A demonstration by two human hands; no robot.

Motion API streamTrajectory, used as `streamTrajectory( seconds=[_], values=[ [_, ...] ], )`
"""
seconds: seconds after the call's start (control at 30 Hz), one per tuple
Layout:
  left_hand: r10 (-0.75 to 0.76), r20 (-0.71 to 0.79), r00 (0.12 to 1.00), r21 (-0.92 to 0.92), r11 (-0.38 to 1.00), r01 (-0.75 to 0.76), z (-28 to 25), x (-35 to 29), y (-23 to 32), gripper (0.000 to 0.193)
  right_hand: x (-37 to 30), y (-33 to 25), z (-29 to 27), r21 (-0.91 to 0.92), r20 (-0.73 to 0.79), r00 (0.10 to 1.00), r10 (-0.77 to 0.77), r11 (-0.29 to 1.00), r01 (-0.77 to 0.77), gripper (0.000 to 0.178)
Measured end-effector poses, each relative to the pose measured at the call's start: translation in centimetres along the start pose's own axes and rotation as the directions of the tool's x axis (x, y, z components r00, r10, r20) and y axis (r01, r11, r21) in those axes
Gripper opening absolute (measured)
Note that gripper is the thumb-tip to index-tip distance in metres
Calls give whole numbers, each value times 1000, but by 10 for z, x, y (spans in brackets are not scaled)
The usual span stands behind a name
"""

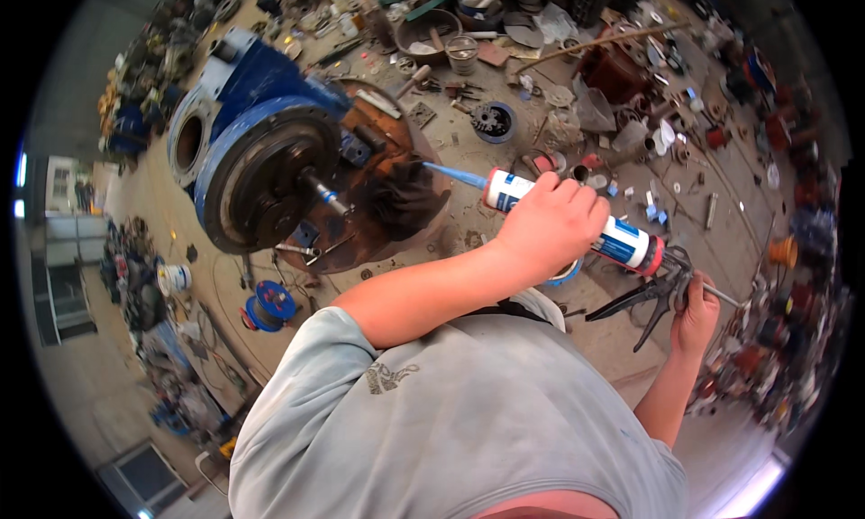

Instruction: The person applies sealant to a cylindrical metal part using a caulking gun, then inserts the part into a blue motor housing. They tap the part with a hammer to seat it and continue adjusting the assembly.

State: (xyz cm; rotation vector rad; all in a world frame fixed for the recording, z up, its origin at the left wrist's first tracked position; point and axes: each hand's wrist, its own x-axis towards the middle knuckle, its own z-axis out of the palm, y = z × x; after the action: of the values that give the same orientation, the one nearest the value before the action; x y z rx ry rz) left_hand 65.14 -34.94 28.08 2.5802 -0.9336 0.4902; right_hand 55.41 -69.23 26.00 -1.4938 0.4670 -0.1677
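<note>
A caulking gun with a black handle and trigger holds a white and blue sealant cartridge with red ends. My left hand is wrapped round the cartridge's middle. The blue tapered nozzle points left. At the gun's back end, my right hand pinches with thumb and fingers beside the metal rod. Left of the nozzle, a dark cloth lies on a rusty round table. On that table stands a blue pump housing with a dark round face and a protruding metal shaft.
A mallet and loose metal parts lie on the table. Beyond it is a blue-rimmed bucket holding a gear. Pots, cans and scrap crowd the floor at the far side and right. A blue spool and a white bucket stand at left.
</note>
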Motion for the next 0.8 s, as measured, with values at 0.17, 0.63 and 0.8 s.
streamTrajectory(
  seconds=[0.17, 0.63, 0.8],
  values=[
    [126, 206, 971, 18, 991, -132, 20, 13, 38, 26, -18, 41, -60, 104, -5, 998, 63, 993, -62, 25],
    [448, 397, 801, -98, 888, -448, 76, 20, 104, 24, -169, 86, -84, -140, -512, 856, 69, 977, -162, 30],
    [615, 417, 669, -253, 786, -564, 126, -35, 130, 14, -216, 65, -28, -831, -247, 913, -324, 555, -28, 71]
  ],
)
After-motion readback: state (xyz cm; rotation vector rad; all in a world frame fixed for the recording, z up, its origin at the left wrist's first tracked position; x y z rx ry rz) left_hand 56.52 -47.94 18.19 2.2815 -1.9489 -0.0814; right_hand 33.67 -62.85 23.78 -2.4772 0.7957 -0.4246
